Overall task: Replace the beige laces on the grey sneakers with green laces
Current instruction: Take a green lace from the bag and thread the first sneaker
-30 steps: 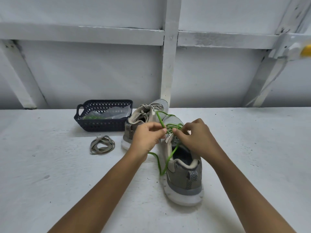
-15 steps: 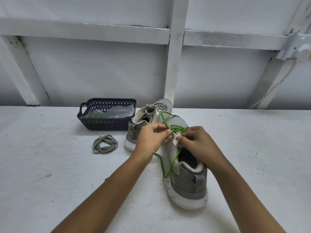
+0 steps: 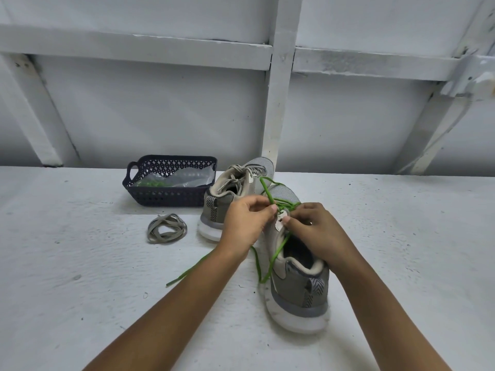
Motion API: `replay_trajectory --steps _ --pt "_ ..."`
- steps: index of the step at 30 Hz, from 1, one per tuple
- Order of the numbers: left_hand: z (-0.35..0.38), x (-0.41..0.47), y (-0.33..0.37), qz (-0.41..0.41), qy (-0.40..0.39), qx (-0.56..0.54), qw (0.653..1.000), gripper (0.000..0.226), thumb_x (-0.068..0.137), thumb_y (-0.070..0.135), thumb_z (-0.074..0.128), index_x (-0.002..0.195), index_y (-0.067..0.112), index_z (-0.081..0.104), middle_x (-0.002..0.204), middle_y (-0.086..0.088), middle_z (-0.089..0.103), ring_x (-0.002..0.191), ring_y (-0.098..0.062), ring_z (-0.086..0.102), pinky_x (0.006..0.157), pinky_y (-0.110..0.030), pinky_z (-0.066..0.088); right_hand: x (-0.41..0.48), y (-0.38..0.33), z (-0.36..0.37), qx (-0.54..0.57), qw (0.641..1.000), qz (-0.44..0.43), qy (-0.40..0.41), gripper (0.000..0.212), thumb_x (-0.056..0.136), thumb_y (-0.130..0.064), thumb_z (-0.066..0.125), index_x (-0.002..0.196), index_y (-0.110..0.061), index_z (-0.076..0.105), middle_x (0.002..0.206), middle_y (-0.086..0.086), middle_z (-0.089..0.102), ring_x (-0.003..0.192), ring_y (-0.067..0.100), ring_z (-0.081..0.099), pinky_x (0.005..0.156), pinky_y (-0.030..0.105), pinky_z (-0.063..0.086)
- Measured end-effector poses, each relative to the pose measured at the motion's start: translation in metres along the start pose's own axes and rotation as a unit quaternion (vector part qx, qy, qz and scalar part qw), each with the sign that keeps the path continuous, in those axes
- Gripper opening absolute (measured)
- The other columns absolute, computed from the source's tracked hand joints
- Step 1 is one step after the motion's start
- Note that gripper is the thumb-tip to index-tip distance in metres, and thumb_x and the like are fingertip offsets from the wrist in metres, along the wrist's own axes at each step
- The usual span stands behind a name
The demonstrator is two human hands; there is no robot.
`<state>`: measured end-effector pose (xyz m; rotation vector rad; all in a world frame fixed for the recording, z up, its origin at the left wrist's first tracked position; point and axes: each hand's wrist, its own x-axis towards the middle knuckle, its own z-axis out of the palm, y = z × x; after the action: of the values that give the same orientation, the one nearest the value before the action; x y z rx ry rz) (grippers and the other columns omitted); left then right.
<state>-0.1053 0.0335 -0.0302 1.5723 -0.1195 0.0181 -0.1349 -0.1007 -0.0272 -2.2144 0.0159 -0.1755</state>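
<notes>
Two grey sneakers stand on the white table. The near sneaker (image 3: pixel 297 290) has its heel toward me and a green lace (image 3: pixel 277 250) threaded through its upper eyelets. My left hand (image 3: pixel 246 223) pinches one strand of the green lace at the eyelets. My right hand (image 3: pixel 316 231) pinches the lace at the sneaker's tongue. A loose end of the green lace trails left across the table under my left forearm. The far sneaker (image 3: pixel 230 191) still carries a beige lace. A removed beige lace (image 3: pixel 166 228) lies coiled to the left.
A dark blue plastic basket (image 3: pixel 160 195) at the back left holds a clear bag with green laces inside. A white wall with beams rises behind the table. A vertical white post (image 3: pixel 276 116) stands just behind the sneakers.
My hands have drawn closer together over the eyelets. The loose green lace end now lies stretched out to the left on the table. The view shifted slightly.
</notes>
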Motion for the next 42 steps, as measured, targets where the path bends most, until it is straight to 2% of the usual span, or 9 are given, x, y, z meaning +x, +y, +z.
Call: replay_trajectory --steps 10,15,19,25,29,34,38,40,42 --pt "0.004 0.001 -0.002 0.055 0.017 0.126 0.99 0.013 0.084 0.008 0.067 0.095 0.005 0.073 0.075 0.005 0.065 0.067 0.0 0.058 0.068 -0.015 0.046 0.002 0.003 0.002 -0.032 0.999 -0.015 0.035 0.038 0.094 -0.015 0.05 0.057 -0.021 0.057 0.086 0.006 0.05 0.089 0.011 0.047 0.072 0.017 0.027" --pt "0.004 -0.007 -0.003 0.116 0.03 0.248 0.961 0.015 0.088 0.02 0.062 0.087 0.01 0.073 0.088 0.005 0.056 0.077 -0.009 0.057 0.08 -0.026 0.047 0.002 0.002 -0.001 -0.092 0.996 -0.022 0.007 0.018 0.088 -0.015 0.06 0.1 -0.013 0.074 0.105 0.003 0.05 0.099 0.003 0.041 0.073 0.011 0.027" --pt "0.005 -0.014 -0.008 0.139 0.008 0.284 0.948 0.019 0.088 0.029 0.061 0.095 0.013 0.07 0.096 0.004 0.057 0.087 -0.012 0.058 0.082 -0.026 0.045 0.004 -0.001 0.0 -0.094 0.995 -0.013 0.018 0.01 0.084 -0.018 0.063 0.076 -0.02 0.068 0.099 0.007 0.055 0.091 0.011 0.052 0.059 0.006 0.03" --pt "0.009 -0.024 -0.017 0.141 0.046 0.267 0.952 0.028 0.089 0.025 0.059 0.114 0.014 0.055 0.099 0.004 0.054 0.09 -0.01 0.052 0.077 -0.019 0.038 -0.007 -0.001 -0.006 -0.052 0.996 -0.022 0.061 0.01 0.087 -0.016 0.062 0.077 -0.02 0.061 0.1 0.005 0.056 0.09 0.01 0.05 0.071 0.017 0.03" --pt "0.01 -0.027 -0.02 0.145 0.058 0.236 0.959 0.027 0.089 0.023 0.059 0.113 0.016 0.05 0.093 0.005 0.055 0.083 -0.008 0.05 0.065 -0.015 0.031 -0.019 -0.005 -0.02 0.134 0.981 0.014 0.14 0.018 0.091 -0.008 0.055 0.075 -0.016 0.059 0.094 0.0 0.066 0.089 0.01 0.06 0.086 0.03 0.046" --pt "0.01 -0.029 -0.021 0.15 0.053 0.218 0.963 0.023 0.09 0.024 0.058 0.11 0.02 0.047 0.093 0.005 0.055 0.084 -0.01 0.053 0.066 -0.019 0.035 -0.022 -0.023 -0.042 0.535 0.842 0.035 0.059 0.027 0.1 -0.007 0.031 0.075 -0.009 0.041 0.062 0.007 0.063 0.067 0.024 0.066 0.076 0.035 0.056" --pt "0.01 -0.03 -0.021 0.139 0.049 0.211 0.966 0.021 0.091 0.025 0.056 0.108 0.025 0.043 0.093 0.006 0.056 0.083 -0.006 0.055 0.062 -0.015 0.037 -0.02 -0.023 -0.057 0.329 0.939 0.101 -0.014 0.025 0.099 -0.008 0.038 0.074 -0.012 0.042 0.051 0.001 0.035 0.04 0.013 0.028 0.038 0.023 0.037" --pt "0.01 -0.03 -0.022 0.14 0.053 0.204 0.967 0.021 0.091 0.025 0.056 0.108 0.023 0.045 0.092 0.006 0.057 0.083 -0.005 0.055 0.062 -0.012 0.038 -0.02 -0.021 -0.069 0.141 0.978 0.114 -0.102 0.026 0.097 -0.006 0.041 0.073 -0.011 0.051 0.047 -0.003 0.034 0.041 0.012 0.023 0.037 0.019 0.026" --pt "0.01 -0.031 -0.023 0.147 0.06 0.201 0.967 0.018 0.091 0.026 0.056 0.106 0.022 0.047 0.092 0.006 0.057 0.085 -0.005 0.055 0.063 -0.013 0.038 -0.019 -0.021 -0.074 -0.032 0.985 0.095 -0.139 0.024 0.095 -0.01 0.046 0.075 -0.012 0.06 0.051 -0.003 0.044 0.042 0.014 0.035 0.039 0.022 0.035"
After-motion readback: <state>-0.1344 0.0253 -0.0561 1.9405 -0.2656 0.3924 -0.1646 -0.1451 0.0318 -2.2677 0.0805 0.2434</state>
